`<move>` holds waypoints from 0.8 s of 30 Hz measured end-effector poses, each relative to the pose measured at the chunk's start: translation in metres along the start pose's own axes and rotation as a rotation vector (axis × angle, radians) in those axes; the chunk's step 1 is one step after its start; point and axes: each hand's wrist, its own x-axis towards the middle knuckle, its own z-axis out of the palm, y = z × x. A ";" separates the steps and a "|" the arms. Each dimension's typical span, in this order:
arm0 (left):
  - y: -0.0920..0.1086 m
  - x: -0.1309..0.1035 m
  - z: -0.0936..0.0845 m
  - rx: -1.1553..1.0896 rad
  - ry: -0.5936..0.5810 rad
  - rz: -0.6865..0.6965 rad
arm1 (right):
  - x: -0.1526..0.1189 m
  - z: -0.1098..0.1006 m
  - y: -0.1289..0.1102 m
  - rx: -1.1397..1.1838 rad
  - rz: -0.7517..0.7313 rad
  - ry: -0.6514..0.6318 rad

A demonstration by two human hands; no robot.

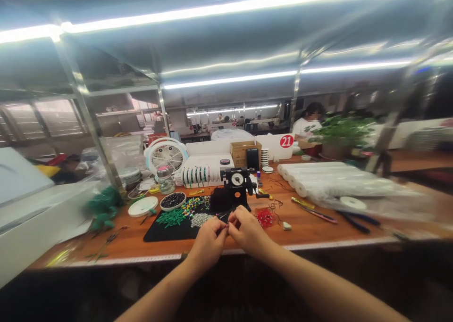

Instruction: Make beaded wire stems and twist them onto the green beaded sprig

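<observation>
My left hand and my right hand meet over the front of the table, fingertips pinched close together. Whatever lies between the fingers is too small to make out. Just beyond them stands a black hand-cranked device with a round dial. A black mat reaches under the left hand, bearing green stick-like pieces, multicoloured beads and silvery beads. Small red pieces lie in a heap right of my right hand.
A bowl of dark beads, a white round lid, a jar and a fan stand to the left. Plastic-wrapped white rolls and pliers lie right. Behind the table sits another person.
</observation>
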 end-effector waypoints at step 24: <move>0.005 0.002 -0.007 -0.638 -0.026 -0.456 | -0.002 -0.020 -0.001 0.215 0.097 0.100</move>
